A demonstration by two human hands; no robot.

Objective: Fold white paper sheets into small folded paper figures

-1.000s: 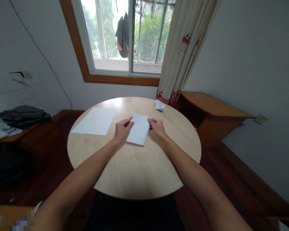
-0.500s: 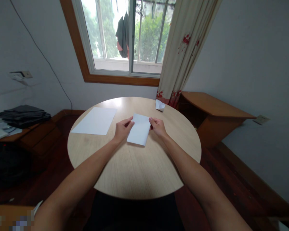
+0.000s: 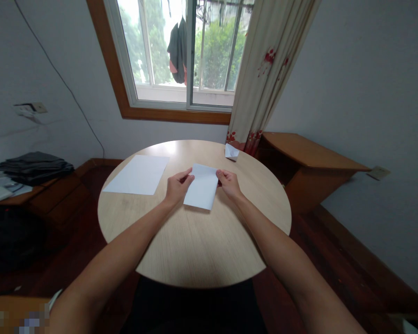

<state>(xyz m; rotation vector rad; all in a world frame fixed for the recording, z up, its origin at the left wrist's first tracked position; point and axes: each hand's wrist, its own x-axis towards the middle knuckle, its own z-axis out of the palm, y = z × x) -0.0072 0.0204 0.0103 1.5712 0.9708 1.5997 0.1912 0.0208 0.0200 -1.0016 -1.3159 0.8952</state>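
Observation:
A small white sheet of paper (image 3: 201, 189), seemingly folded, is held between my two hands just above the round wooden table (image 3: 195, 250). My left hand (image 3: 178, 186) pinches its left edge, thumb on top. On the opposite edge, near the upper corner, my right hand (image 3: 229, 183) grips the paper with the thumb over it; the other fingers are partly hidden beneath. To the left of my left hand a larger white sheet (image 3: 139, 175) lies flat. A small folded white paper piece (image 3: 231, 152) sits at the table's far right edge.
Behind the table are a window (image 3: 181, 55) and a flowered curtain (image 3: 261, 69). A brown wooden desk (image 3: 310, 153) stands at the right. Folded dark cloth (image 3: 35, 167) rests on a wooden cabinet at the left, with a black bag (image 3: 14, 236) in front of it.

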